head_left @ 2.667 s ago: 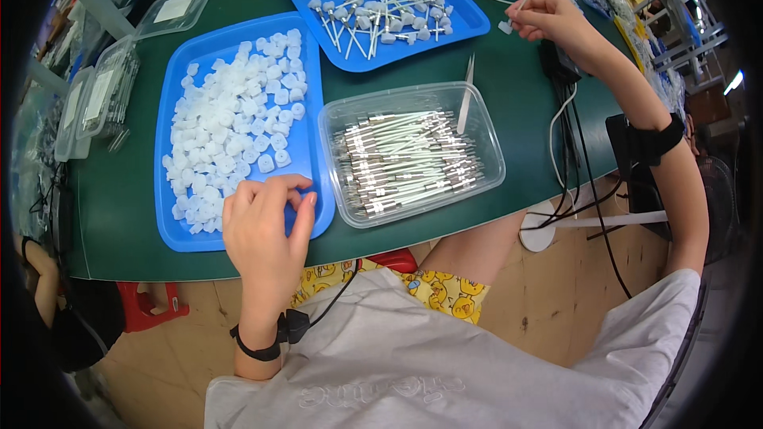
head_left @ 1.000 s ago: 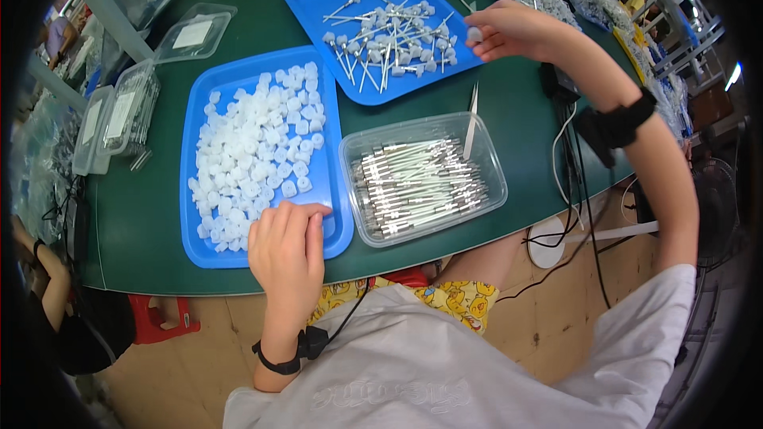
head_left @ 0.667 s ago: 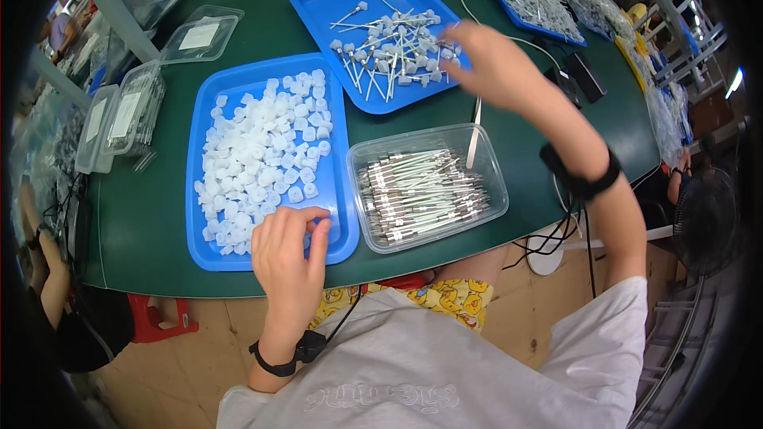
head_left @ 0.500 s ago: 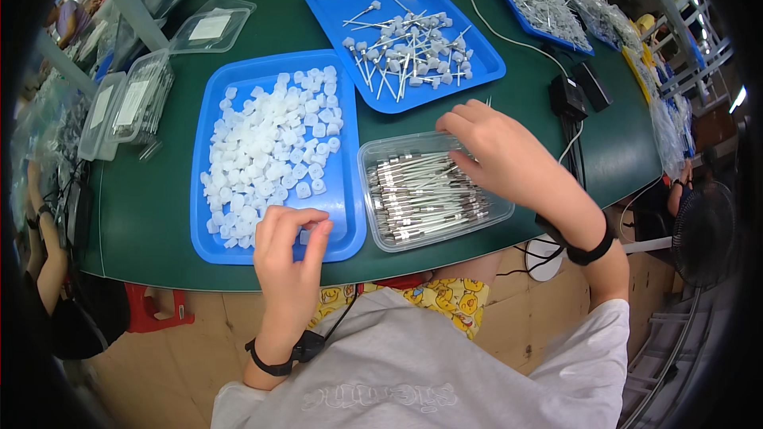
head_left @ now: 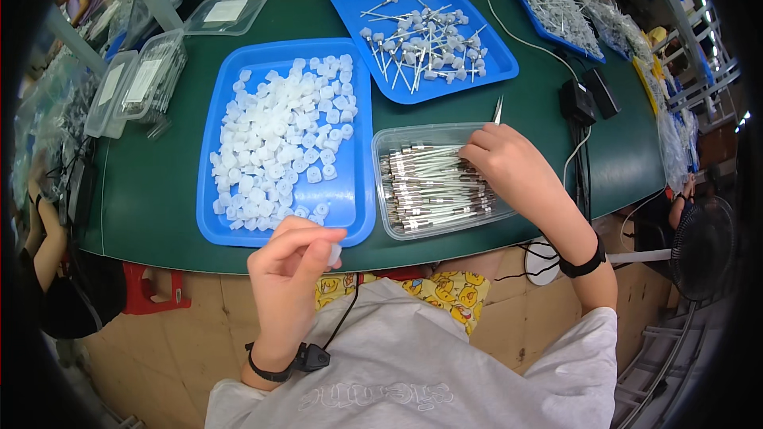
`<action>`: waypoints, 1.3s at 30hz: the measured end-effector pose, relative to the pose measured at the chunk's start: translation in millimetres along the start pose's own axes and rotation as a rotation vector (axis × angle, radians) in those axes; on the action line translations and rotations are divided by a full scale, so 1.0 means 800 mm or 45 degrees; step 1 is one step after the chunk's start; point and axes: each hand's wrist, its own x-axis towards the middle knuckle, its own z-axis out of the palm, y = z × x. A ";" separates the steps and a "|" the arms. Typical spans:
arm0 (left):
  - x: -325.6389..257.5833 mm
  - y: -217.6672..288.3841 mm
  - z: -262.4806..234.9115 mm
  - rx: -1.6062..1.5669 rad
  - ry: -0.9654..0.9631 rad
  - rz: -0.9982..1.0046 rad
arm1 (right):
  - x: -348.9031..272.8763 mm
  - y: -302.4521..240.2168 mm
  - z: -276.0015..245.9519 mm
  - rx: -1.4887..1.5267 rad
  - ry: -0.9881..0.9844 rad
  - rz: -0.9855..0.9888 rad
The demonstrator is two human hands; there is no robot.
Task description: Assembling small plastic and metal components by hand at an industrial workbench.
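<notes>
The left hand (head_left: pixel 288 264) is held just off the near edge of the green table (head_left: pixel 151 191), fingers curled closed with a single white cap (head_left: pixel 335 253) pinched between thumb and fingertips; the forearm rises from the lower edge, the wrist bent inward. The right hand (head_left: pixel 510 168) is lowered into the clear tub (head_left: pixel 387 191), palm down, fingers bent over the metal-tipped white rods (head_left: pixel 425 183); whether a rod is already gripped cannot be told, as the fingertips are hidden. The cap is held by its end only and beyond the table edge, so a slackened pinch is judged likely to drop it to the floor rather than into the blue tray of caps (head_left: pixel 222 226) just beside. The rods lie packed and parallel, so several may be dragged up together or spilled over the tub's low wall if the fingers are raked. Tweezers (head_left: pixel 497 109) lie just beyond the tub and could be knocked by the right hand. A second blue tray (head_left: pixel 350 0) with assembled pieces lies farther back.
</notes>
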 end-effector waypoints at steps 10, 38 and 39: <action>-0.012 0.017 0.024 -0.128 -0.232 -0.132 | -0.028 -0.076 -0.044 1.592 0.684 0.508; -0.036 0.010 0.034 -0.371 -0.561 0.019 | -0.046 -0.175 -0.020 1.869 1.140 0.179; -0.037 0.010 0.035 -0.416 -0.541 0.000 | -0.045 -0.175 -0.022 1.790 1.141 0.156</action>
